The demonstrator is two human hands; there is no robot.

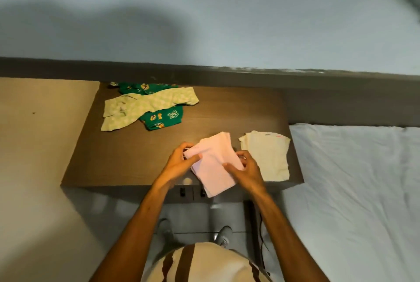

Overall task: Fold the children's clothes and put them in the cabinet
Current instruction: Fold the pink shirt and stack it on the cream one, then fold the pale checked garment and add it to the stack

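— What have your fingers got hold of?

— My left hand (179,163) and right hand (244,169) both grip the folded pink garment (212,163). My left thumb lies on top of its left edge with the fingers curled under; my right thumb presses the right side, fingers wrapped round its edge. It sits over the near edge of the brown table (136,156), its lower end hanging past the rim.

— Any label or writing on it?

— None I can read. The folded cream garment (266,156) just to its right has a small red mark near its top edge, too small to make out.

— And further out?

— At the far left of the table a pale green patterned garment (136,108) lies unfolded across a dark green cartoon-print garment (163,118). A white-sheeted bed (352,190) stands on my right.
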